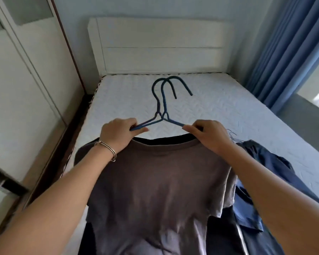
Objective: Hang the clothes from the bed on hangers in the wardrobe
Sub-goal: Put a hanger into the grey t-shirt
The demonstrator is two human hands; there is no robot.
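Note:
Two dark blue hangers lie overlapped above the collar of a grey-brown T-shirt spread on the bed. My left hand pinches the left arm of the hangers. Over on the other side, my right hand pinches the right arm at the shirt's collar. Both hooks point toward the headboard. A black garment lies under the T-shirt. A blue garment is heaped to the right, partly hidden by my right forearm.
The white quilted mattress stretches to a white headboard. The wardrobe's pale sliding doors stand along the left. Blue curtains and a window are on the right. A thin pale hanger pokes out by the blue garment.

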